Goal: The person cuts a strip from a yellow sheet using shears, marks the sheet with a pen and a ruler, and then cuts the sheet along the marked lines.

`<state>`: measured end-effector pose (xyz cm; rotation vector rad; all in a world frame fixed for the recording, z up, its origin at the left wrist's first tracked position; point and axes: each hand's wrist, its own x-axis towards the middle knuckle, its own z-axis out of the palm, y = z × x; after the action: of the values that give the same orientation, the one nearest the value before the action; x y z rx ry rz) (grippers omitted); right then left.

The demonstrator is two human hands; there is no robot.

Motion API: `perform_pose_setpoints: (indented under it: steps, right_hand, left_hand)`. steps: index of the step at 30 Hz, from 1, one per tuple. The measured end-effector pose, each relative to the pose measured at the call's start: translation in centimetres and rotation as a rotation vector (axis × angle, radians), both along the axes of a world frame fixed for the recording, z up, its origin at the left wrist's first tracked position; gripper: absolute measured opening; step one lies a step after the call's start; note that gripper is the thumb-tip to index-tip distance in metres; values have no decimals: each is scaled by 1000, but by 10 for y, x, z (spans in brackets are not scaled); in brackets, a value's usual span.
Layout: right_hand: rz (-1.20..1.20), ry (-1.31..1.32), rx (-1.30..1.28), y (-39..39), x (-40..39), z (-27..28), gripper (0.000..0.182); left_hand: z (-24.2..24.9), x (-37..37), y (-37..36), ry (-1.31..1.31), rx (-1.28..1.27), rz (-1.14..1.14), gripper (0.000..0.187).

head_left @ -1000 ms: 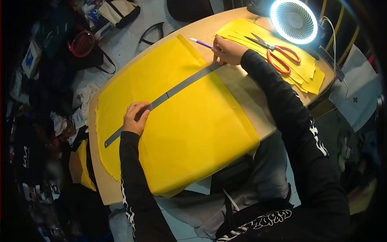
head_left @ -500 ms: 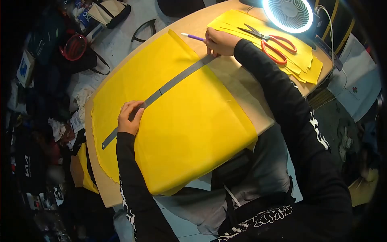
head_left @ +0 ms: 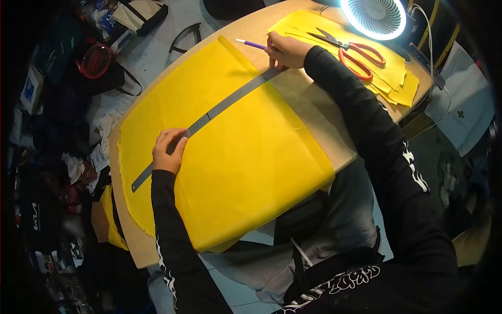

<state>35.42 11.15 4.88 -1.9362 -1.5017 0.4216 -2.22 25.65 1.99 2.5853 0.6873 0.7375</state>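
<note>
- Relative to the yellow cloth [head_left: 251,157], the ruler [head_left: 230,102] lies slantwise on top, its far end reaching the right edge.
- The left hand [head_left: 168,152], half open, rests fingertips and thumb on the ruler, seemingly keeping it from skidding.
- The right hand [head_left: 288,51] pinches a purple pen [head_left: 252,44] beside the cloth's upper right edge, lower fingers steadying the ruler's end, I'd judge.
- The wooden table [head_left: 337,125] is under the cloth; red-handled scissors [head_left: 361,57] and yellow pieces [head_left: 405,94] sit to its upper right, near a glowing fan [head_left: 375,17].
- Clutter crowds the floor left of it.

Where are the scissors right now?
In the head view, the scissors lie at the upper right, on the stacked yellow pieces, just below the lit round fan.
</note>
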Motion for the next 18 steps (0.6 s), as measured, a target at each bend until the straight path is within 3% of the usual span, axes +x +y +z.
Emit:
perform_pose_setpoints:
  steps: [18]
  right_hand:
    - [-28,80,-9,2,4,-3,20]
  left_hand:
    - [1,1,0,9,-25,-12,19]
